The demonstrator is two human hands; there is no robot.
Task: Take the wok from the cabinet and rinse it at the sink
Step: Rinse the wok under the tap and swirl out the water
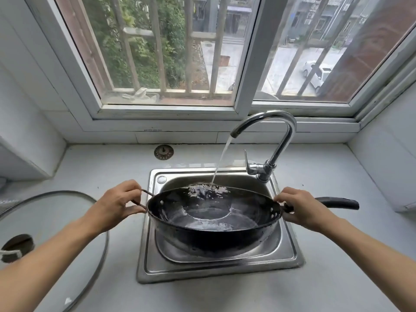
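The round black metal wok (211, 218) hangs tilted over the steel sink (290, 251), water striking its far rim. Left hand (114, 202) grips the wire loop handle, right hand (301, 209) the long handle's base; swirl slowly, keeping water inside.

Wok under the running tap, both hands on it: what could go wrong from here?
1. The wok is nearly as wide as the sink, and the water stream lands at its far rim, so splash may reach the countertop.
2. The left hand grips only the thin loop handle; as water pools, the grip could slip.
3. The right hand holds the long handle at its base, which juts past the sink and could knock the faucet when tilted.
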